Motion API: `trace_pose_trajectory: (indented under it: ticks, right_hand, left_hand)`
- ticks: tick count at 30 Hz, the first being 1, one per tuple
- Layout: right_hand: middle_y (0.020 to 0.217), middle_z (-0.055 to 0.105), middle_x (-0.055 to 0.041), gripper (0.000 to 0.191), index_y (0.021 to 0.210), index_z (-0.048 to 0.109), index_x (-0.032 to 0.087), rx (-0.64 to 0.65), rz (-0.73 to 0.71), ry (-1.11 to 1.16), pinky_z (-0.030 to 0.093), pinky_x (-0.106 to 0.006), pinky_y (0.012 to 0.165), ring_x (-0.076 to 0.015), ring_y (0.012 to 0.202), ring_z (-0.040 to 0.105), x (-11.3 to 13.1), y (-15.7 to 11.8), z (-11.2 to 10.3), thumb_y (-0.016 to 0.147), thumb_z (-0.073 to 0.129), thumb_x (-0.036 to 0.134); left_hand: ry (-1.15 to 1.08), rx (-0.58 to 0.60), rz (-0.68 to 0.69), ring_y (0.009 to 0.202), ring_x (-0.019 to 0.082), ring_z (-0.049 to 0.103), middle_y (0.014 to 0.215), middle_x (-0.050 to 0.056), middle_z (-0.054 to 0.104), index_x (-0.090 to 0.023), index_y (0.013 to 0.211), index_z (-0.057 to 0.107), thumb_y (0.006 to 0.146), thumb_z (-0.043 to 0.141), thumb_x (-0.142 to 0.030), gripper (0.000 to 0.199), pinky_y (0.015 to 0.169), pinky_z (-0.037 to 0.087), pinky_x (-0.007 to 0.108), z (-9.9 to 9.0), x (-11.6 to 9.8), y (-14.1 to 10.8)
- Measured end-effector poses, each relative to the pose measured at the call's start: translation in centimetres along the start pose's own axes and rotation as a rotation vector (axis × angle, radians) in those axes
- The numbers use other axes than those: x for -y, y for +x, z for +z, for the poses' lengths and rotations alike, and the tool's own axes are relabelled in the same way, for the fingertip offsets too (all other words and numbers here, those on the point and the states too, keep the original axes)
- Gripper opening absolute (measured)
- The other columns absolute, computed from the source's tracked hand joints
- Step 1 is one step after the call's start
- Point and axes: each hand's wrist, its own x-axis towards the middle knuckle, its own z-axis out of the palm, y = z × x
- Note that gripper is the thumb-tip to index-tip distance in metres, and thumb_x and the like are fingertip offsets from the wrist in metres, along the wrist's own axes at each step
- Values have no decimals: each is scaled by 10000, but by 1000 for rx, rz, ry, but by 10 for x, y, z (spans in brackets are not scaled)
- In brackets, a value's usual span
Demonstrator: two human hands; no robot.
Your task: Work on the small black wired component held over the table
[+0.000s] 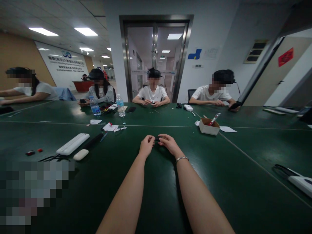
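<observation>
Holding a small black thing (156,139) between the left hand (147,145) and the right hand (168,143), over the green surface (158,188). Pinched by the fingers of both. Seems to lie sideways, longest from hand to hand. Hidden at both ends; too small and dark to see well.

The person's left forearm (128,195) and right forearm (203,195) are bare, tapering to slender wrists. A narrow, shiny, silver-coloured bracelet (182,158) rings the right wrist, just behind the right hand (170,145); the left hand (146,146) is likewise bare.
</observation>
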Motion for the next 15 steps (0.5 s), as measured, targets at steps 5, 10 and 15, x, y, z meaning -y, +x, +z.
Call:
trace_pose_trajectory:
  ticks: [5, 10, 15]
  right_hand:
    - [697, 662, -5, 276, 908, 686, 152, 2, -1, 1, 533, -177, 564, -95, 617, 650, 4, -4, 0, 648, 768, 195]
    - [701, 661, -8, 266, 917, 688, 163, 10, 15, 26, 543, -191, 573, -105, 627, 655, 4, -3, -2, 661, 759, 183]
    - [706, 661, -8, 269, 924, 687, 166, 24, 16, 38, 550, -198, 580, -110, 636, 660, 2, -2, -2, 665, 758, 184]
  left_hand:
    - [40, 6, 59, 765, 139, 625, 888, 52, 669, -191, 990, 600, 844, 541, -331, 211, 669, 498, 254, 1, 2, 1]
    - [30, 3, 36, 736, 133, 616, 892, 53, 670, -190, 993, 600, 849, 537, -312, 199, 611, 486, 234, 3, 3, 4]
    - [25, 17, 12, 731, 136, 606, 887, 65, 664, -181, 979, 605, 855, 530, -331, 209, 571, 484, 218, 1, -2, 4]
